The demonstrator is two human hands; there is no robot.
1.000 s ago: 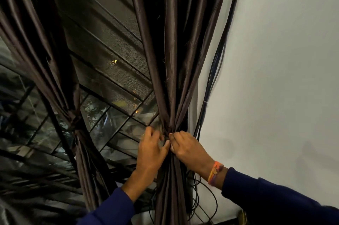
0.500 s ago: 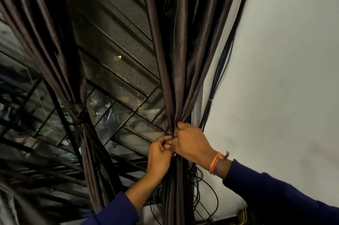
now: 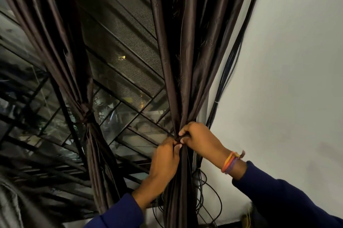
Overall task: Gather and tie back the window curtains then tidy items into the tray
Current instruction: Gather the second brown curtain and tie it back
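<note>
A dark brown right curtain [image 3: 178,51] hangs gathered into a narrow bunch beside the white wall. My left hand [image 3: 164,161] and my right hand [image 3: 200,139] meet at the bunch's waist, fingers curled, pinching a dark tie band [image 3: 178,137] wrapped around the fabric. The band is mostly hidden under my fingers. The left curtain [image 3: 55,45] is bunched and knotted with its own tie [image 3: 86,116]. No tray is in view.
The window [image 3: 120,71] has a mesh screen and a metal grille between the curtains. Black cables [image 3: 228,71] run down the white wall [image 3: 287,79] just right of the curtain and loop loosely near the floor [image 3: 209,205].
Both hands have drawn closer together at the curtain's waist, the right hand rising slightly above the left. The view has shifted a little left and down.
</note>
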